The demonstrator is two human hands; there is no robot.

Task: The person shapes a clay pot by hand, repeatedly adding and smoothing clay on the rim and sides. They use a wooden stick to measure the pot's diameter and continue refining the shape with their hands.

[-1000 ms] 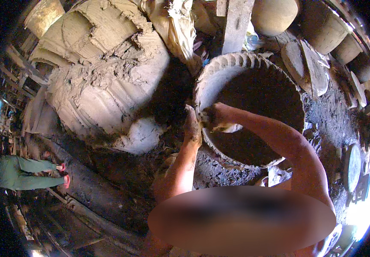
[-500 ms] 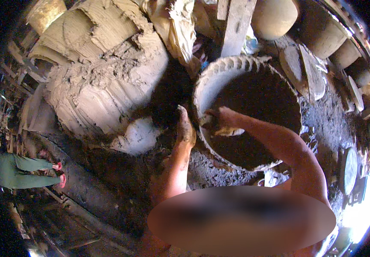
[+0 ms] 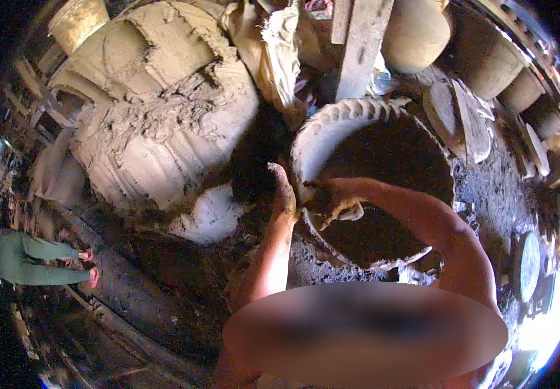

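Head view: large unfired clay pot (image 3: 332, 123), wide-mouthed, rim ridged with finger marks, stood at centre right on a mud-caked floor (image 3: 494, 201); its interior lay dark and in shadow. Left hand (image 3: 284, 191), clay-smeared, lay flat and unclenched against the outside of the pot's near-left wall, fingers pointing upward. Right hand (image 3: 330, 202), reaching over the rim from the right, was inside the same stretch of wall, fingers curled against the clay; the wall sat between the two hands. Big mound of raw grey clay (image 3: 157, 123), gouged and ridged, stood just left of the pot. Wooden plank (image 3: 362, 39) leaned behind the rim; finished pots (image 3: 416, 32) stood beyond. Another person's green-clad legs (image 3: 30, 266) were at far left, well apart.
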